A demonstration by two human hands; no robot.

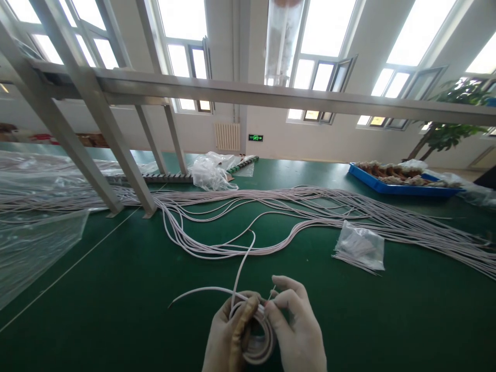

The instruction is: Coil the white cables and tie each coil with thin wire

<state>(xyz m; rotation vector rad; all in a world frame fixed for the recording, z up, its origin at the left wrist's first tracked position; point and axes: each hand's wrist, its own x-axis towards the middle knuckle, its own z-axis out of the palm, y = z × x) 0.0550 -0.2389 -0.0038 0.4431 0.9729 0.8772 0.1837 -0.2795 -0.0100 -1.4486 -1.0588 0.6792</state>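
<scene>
A small coil of white cable [260, 356] is gripped in my left hand [228, 330], whose gloved fingers close around its left side. Two loose ends come off the top of the coil: one curves left to a dark tip, the other rises toward the cables behind. My right hand [296, 320], also gloved, pinches at the upper right of the coil. Between its thumb and fingers shows a thin white tie [272, 293]; part of it is hidden by the fingertips.
Long white cables [271, 195] run across the green table [155, 299]. A clear bag with thin strips [360, 245] lies right. Behind are a blue tray [411, 189], crumpled plastic [213, 170] and a metal frame [127, 170]. Plastic sheeting [39, 253] covers the left.
</scene>
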